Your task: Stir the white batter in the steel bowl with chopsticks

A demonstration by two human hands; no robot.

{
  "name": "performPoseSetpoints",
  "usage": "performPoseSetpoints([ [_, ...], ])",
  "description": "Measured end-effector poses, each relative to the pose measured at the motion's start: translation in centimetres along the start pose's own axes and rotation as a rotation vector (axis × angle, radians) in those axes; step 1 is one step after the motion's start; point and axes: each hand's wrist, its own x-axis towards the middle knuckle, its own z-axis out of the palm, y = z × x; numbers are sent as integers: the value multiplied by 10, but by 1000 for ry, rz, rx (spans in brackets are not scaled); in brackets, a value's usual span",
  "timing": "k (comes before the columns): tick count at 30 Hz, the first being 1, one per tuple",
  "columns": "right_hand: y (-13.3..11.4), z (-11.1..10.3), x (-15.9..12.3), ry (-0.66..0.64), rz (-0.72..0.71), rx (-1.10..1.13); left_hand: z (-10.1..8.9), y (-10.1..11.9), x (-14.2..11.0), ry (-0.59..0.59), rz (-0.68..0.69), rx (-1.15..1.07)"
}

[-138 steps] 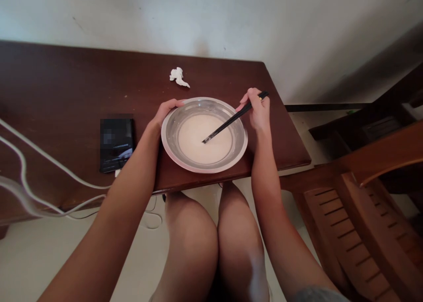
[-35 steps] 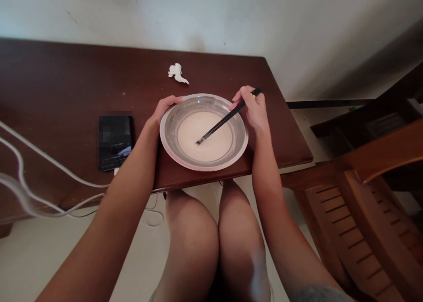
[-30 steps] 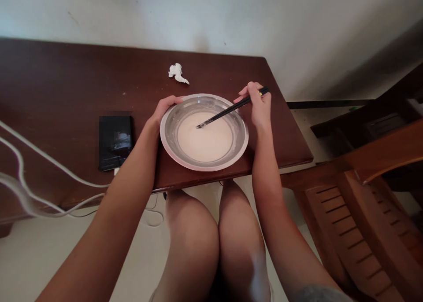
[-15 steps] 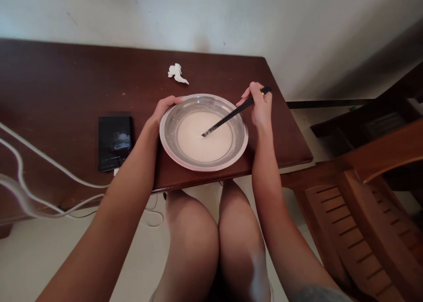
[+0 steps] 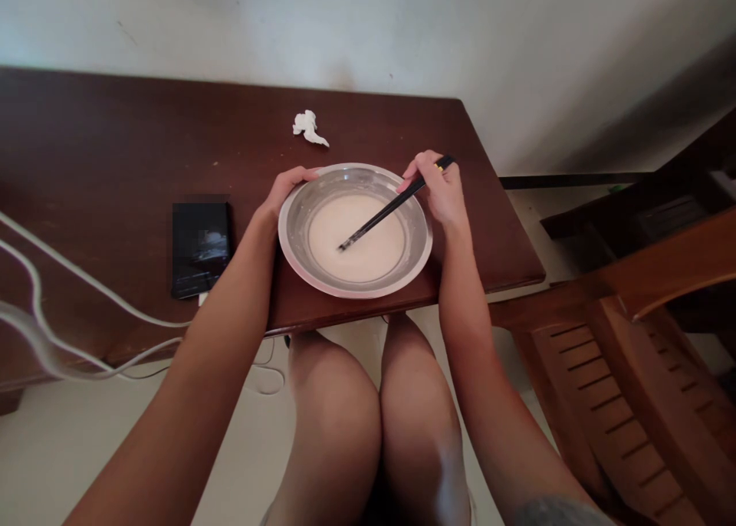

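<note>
A wide metal bowl [image 5: 294, 251] sits at the front edge of the dark wooden table. Inside it lies a pale, creamy liquid [image 5: 368, 261]. My left hand [image 5: 287, 186] grips the bowl's left rim, its fingers reaching over the far left side. Black chopsticks [image 5: 391, 206] are held together in my right hand [image 5: 440, 185] above the bowl's right rim. They slant down to the left, and their whitened tips are at the liquid's surface near the middle of the bowl. Whether the tips dip below the surface is hard to see.
Behind the bowl lies a crumpled white tissue [image 5: 310, 129] on the table [image 5: 115, 150]. A black phone [image 5: 200, 246] rests left of my left forearm, with white cables [image 5: 86, 269] near it. A wooden chair [image 5: 621, 388] stands to the right. A wall [image 5: 287, 27] borders the table's far edge.
My right hand has moved left and slightly down with the chopsticks. Their tips have shifted left and nearer to me across the liquid. The left hand and bowl stay nearly in place.
</note>
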Motion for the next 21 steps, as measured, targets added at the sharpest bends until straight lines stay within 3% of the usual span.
performPoseSetpoints([
  [2, 0, 0, 0, 14, -11, -5, 0, 0, 0, -7, 0, -1],
  [6, 2, -6, 1, 170, -43, -13, 0, 0, 0, -9, -1, 9],
  [12, -2, 1, -1, -12, -6, -14, -1, 0, 0, -13, -12, -13],
  [18, 0, -6, 0, 167, -28, -17, 0, 0, 0, 5, -6, -30],
  [21, -1, -3, -2, 69, 22, -25, -1, 0, 1, 11, -19, -38],
])
